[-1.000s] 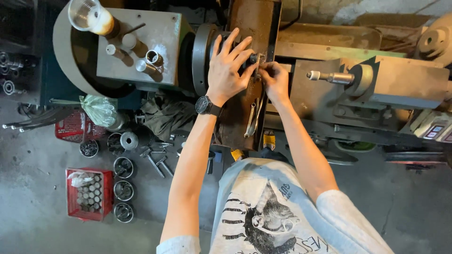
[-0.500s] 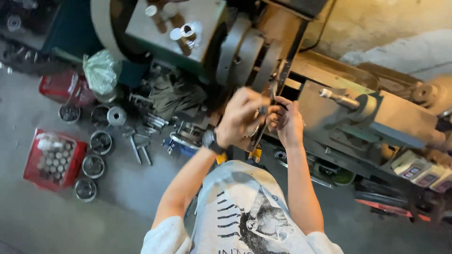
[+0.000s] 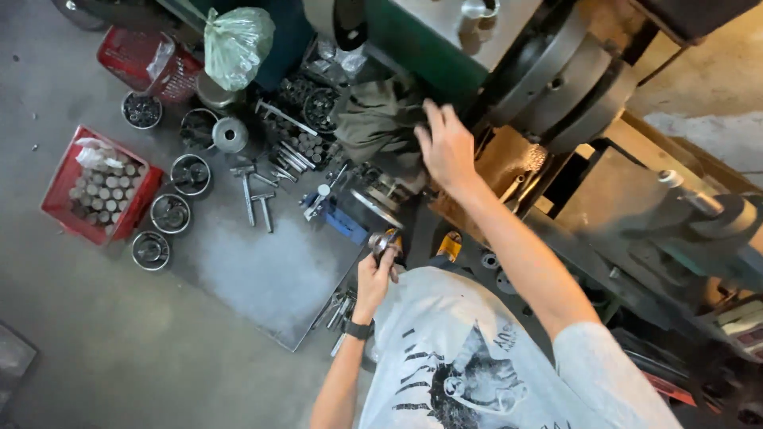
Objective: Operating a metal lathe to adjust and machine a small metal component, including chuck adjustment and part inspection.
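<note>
Two red crates: one point(image 3: 99, 187) at nine o'clock, one point(image 3: 147, 59) at eleven. Four round metal bowls point(image 3: 171, 213) sit between them. One green plastic bag point(image 3: 237, 44) at twelve. Two hands: left point(image 3: 376, 274), right point(image 3: 447, 147).

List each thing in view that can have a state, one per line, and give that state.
Left hand: closed around small round metal part.
Right hand: open, fingers spread on dark olive cloth.
Red plastic crate: full of metal cylinders.
Green plastic bag: tied, bulging.

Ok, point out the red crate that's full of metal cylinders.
The nearer red crate, beside the round metal bowls. The other red crate beside the green bag shows no cylinders.
</note>
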